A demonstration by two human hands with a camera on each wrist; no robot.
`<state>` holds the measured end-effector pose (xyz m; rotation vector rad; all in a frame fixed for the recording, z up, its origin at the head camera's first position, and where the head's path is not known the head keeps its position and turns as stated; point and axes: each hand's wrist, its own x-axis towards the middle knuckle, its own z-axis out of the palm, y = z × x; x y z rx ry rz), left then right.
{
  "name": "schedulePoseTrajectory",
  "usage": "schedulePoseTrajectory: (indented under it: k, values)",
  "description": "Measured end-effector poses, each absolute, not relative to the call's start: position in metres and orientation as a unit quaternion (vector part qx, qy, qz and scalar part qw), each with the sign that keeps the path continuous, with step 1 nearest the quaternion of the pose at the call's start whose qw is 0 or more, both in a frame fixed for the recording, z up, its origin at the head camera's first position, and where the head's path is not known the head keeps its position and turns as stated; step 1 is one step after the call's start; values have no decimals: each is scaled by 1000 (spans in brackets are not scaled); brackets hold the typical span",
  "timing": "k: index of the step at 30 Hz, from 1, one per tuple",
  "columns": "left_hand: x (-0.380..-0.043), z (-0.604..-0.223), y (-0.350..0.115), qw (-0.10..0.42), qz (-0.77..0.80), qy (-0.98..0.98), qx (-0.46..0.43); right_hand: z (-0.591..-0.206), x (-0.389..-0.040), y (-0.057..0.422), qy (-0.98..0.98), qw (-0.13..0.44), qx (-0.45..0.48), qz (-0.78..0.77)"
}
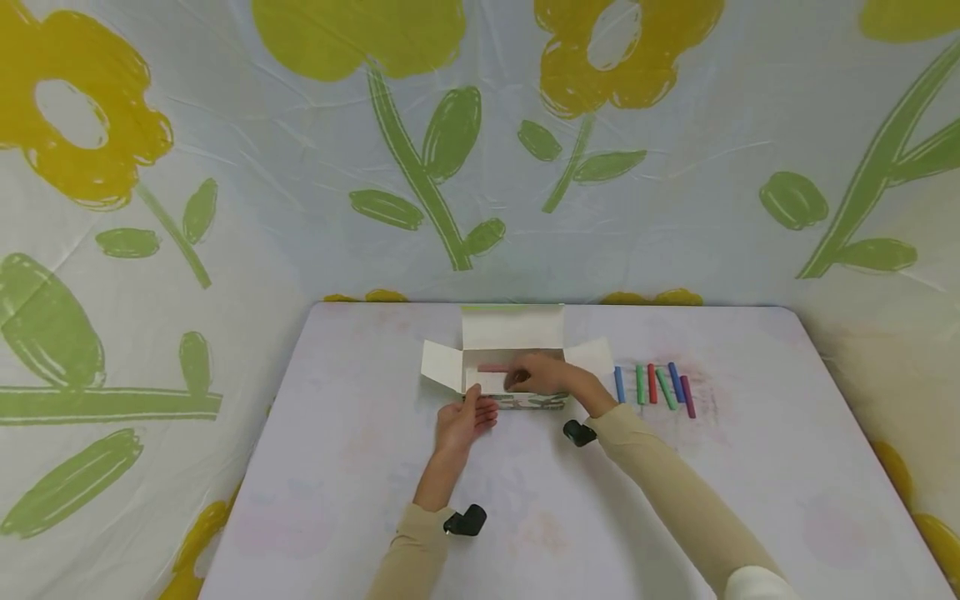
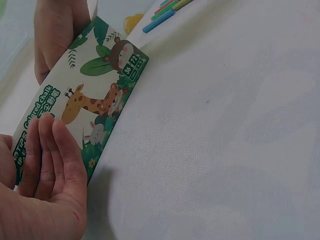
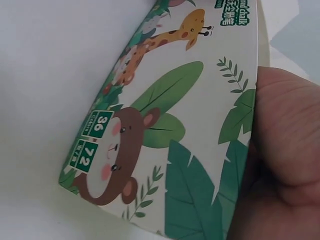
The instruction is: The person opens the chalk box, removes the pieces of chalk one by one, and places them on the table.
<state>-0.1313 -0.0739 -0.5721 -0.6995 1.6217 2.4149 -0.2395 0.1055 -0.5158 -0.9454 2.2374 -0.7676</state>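
A white cardboard chalk box [image 1: 512, 327] printed with animals and leaves stands open on the table, its flaps spread outward. The left hand [image 1: 461, 423] holds its near wall at the left end, thumb at the rim and fingers along the printed front, as the left wrist view also shows. Inside the box, the right hand [image 1: 538, 374] has its fingers curled at one end of a reddish chalk stick [image 1: 492, 367] that lies crosswise. The box wall hides those fingertips in the right wrist view, where the printed front [image 3: 200, 115] fills the middle.
To the right of the box lie several chalk sticks in a loose row, among them a blue one [image 1: 619, 384], a red one [image 1: 652, 383] and a purple one [image 1: 687, 397]. A flower-printed cloth [image 1: 675, 242] hangs behind the pale table [image 1: 337, 467].
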Motion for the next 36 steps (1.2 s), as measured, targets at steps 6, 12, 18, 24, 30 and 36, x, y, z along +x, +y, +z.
schedulePoseTrajectory:
  k: [6,12,18,24,30,36]
  values:
    - [-130,-573,-72,68,810,538,-222,-517,-246,101,829,334,-352,-277]
    - [-129,-573,-72,64,813,537,-218,-521,-251,97,817,333,-384,-273]
    - [-129,-573,-73,63,811,539,-218,-525,-251,94,805,336,-394,-288]
    - [-128,-573,-73,66,809,543,-215,-529,-251,89,805,331,-403,-281]
    - [-127,-571,-73,67,808,544,-216,-530,-251,87,810,330,-405,-267]
    - [-128,-571,-73,68,806,547,-216,-528,-250,89,819,307,-403,-269]
